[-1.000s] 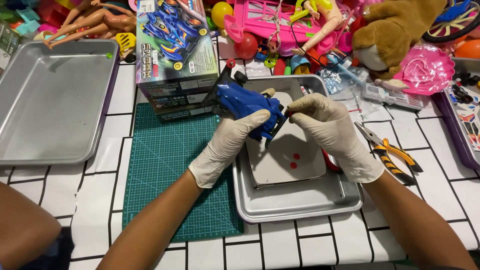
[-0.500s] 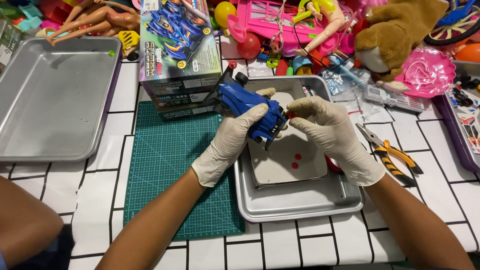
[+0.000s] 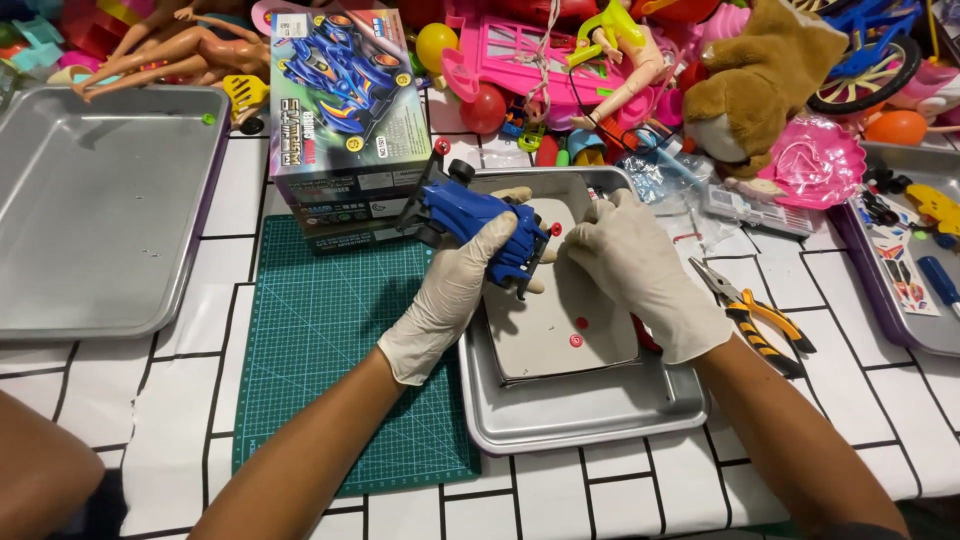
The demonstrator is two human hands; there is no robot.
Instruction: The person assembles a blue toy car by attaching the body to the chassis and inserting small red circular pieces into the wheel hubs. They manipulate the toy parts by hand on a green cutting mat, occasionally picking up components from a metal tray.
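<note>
1. The left hand [image 3: 455, 290], in a white disposable glove, was wrapped around a blue plastic toy racing car [image 3: 478, 222] with black wheels, its grip pressed closed over the car's rear half from above.
2. The car was held off the bench, above the upper left corner of a shallow square metal tray [image 3: 590, 408] that stood just right of a green gridded cutting mat [image 3: 320, 350].
3. The car's long axis ran on a slant, from upper left, where a black wheel stood clear of the glove, to lower right, where the end nearest the other hand carried a small red part [image 3: 554, 229].
4. The right hand [image 3: 640, 270], likewise gloved, lay just to the right of that lower right end, fingers curled and pressed together; I could not tell whether they pinched anything, since the fingertips were turned away from the camera.
5. So the car lay to the left of the right hand's grip, its near end almost touching those fingers, and the right hand was the one nearer the red part.
6. Inside the tray lay a pale flat sheet [image 3: 555, 330] with two small red round pieces [image 3: 578, 331] on it, below both hands.
7. Orange-handled pliers [image 3: 755, 318] rested on the bench to the right of the tray, well apart from the grips.
8. The car's printed cardboard box [image 3: 345, 110] stood just behind the mat, and a larger bare metal tray [image 3: 90, 200] sat far to the left.
</note>
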